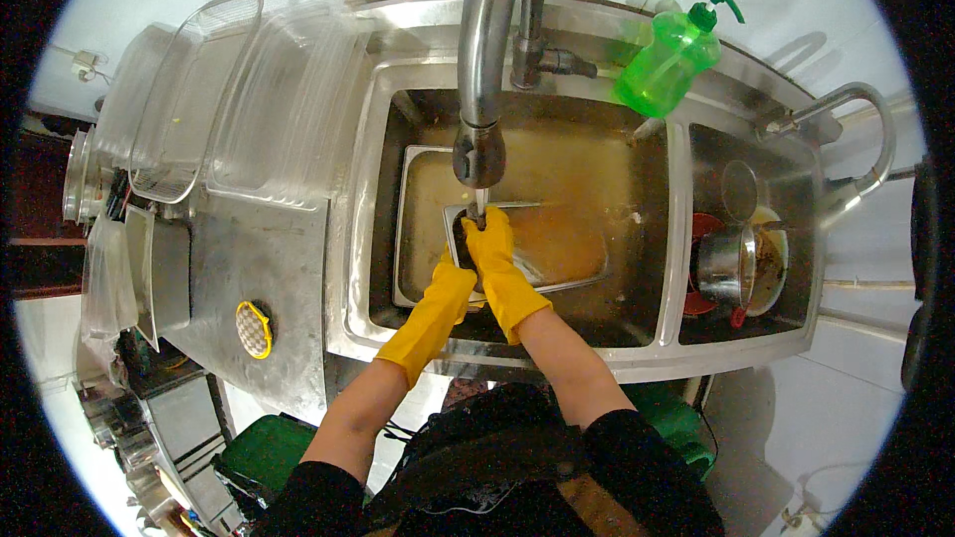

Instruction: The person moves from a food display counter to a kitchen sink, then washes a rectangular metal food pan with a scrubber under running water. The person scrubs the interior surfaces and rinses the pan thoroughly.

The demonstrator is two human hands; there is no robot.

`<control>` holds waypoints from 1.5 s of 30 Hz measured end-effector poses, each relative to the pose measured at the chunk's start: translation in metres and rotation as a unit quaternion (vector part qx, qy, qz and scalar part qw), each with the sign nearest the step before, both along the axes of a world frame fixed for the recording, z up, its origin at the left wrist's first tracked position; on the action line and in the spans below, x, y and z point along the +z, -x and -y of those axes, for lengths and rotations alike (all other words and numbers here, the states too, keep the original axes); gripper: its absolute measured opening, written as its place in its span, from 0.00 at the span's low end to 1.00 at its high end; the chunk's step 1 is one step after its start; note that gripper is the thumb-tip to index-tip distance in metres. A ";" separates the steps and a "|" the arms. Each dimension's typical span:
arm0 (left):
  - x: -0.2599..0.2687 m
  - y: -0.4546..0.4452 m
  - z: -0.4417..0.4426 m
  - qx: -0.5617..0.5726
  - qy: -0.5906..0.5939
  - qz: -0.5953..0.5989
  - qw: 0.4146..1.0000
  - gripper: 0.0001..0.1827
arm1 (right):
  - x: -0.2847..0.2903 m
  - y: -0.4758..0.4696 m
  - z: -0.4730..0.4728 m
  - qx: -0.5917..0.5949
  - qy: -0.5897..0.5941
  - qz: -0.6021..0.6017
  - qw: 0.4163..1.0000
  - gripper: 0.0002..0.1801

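Both my hands wear yellow rubber gloves and are over the large steel sink basin [522, 328]. My left hand [453, 285] grips the near left edge of a rectangular steel pan [550, 286], its fingers mostly hidden. The pan lies tilted, its right part under cloudy brownish water. My right hand [489, 239] reaches into the pan's left end, below the spout of the steel faucet [479, 156]. Water runs down onto its fingers; whether they hold something is unclear. Beneath sits a larger steel tray [400, 239], submerged.
A green soap pump bottle [664, 63] stands on the sink's back rim. The right basin [716, 145] holds a steel pot [722, 266] and other dishes. To the left are stacked clear plastic containers [287, 97], a wire basket [195, 97] and a round checkered scrubbing pad [254, 330].
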State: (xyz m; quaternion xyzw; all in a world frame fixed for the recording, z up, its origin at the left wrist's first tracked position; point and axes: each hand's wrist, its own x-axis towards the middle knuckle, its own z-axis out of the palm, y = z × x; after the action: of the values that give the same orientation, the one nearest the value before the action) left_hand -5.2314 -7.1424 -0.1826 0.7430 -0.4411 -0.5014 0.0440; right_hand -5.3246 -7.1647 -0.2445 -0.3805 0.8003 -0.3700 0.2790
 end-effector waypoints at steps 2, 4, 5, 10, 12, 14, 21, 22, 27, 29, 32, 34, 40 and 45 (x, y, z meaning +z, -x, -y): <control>-0.016 -0.007 0.002 0.027 -0.024 -0.025 0.999 0.37 | -0.001 0.000 0.006 0.000 -0.032 0.013 0.999 0.19; -0.013 -0.007 0.009 0.031 -0.070 0.019 0.997 0.37 | -0.003 0.006 0.011 -0.065 -0.041 0.105 0.992 0.19; -0.011 -0.008 0.012 0.034 -0.093 0.042 0.994 0.37 | -0.004 0.012 0.012 -0.097 -0.045 0.150 0.983 0.19; 0.013 0.006 -0.009 0.046 -0.001 0.013 0.999 0.39 | -0.038 0.064 0.006 -0.190 -0.072 0.047 0.978 0.19; 0.011 0.007 -0.010 0.057 -0.008 0.041 0.997 0.39 | -0.020 0.036 0.005 -0.108 -0.045 -0.005 0.993 0.17; 0.002 0.008 -0.013 0.078 0.041 -0.034 0.996 0.30 | -0.018 0.014 0.003 -0.054 -0.001 -0.041 0.998 0.18; -0.042 0.001 -0.021 0.088 0.077 0.000 0.993 0.24 | -0.047 0.043 0.016 -0.206 -0.034 -0.057 0.976 0.16; -0.015 0.015 -0.022 0.075 0.076 0.015 0.994 0.23 | -0.014 0.047 0.012 -0.148 -0.081 0.049 0.984 0.16; 0.009 0.020 -0.011 0.181 -0.063 -0.160 0.968 0.19 | -0.037 0.024 0.010 -0.066 -0.047 0.049 0.996 0.19; 0.019 0.024 -0.014 0.157 -0.017 -0.126 0.979 0.18 | -0.054 0.047 0.013 -0.130 -0.031 0.072 0.988 0.18; 0.006 0.013 -0.020 0.099 0.070 -0.039 0.992 0.18 | -0.019 0.037 0.016 -0.142 -0.035 0.004 0.989 0.16; 0.005 0.018 -0.023 0.068 0.083 -0.022 0.994 0.19 | -0.031 0.030 0.009 -0.121 -0.035 -0.052 0.991 0.17; -0.045 -0.010 -0.025 0.126 0.090 -0.194 0.969 0.21 | -0.015 -0.005 0.002 0.082 -0.017 0.141 0.986 0.24; -0.046 -0.010 -0.017 0.080 0.013 -0.118 0.990 0.24 | -0.025 -0.004 -0.016 0.153 0.044 0.186 0.969 0.20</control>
State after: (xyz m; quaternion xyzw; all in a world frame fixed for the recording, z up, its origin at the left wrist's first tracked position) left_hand -5.2217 -7.1252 -0.2286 0.7108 -0.3787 -0.5746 0.1456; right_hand -5.3207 -7.1491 -0.2695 -0.4352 0.6492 -0.4221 0.4593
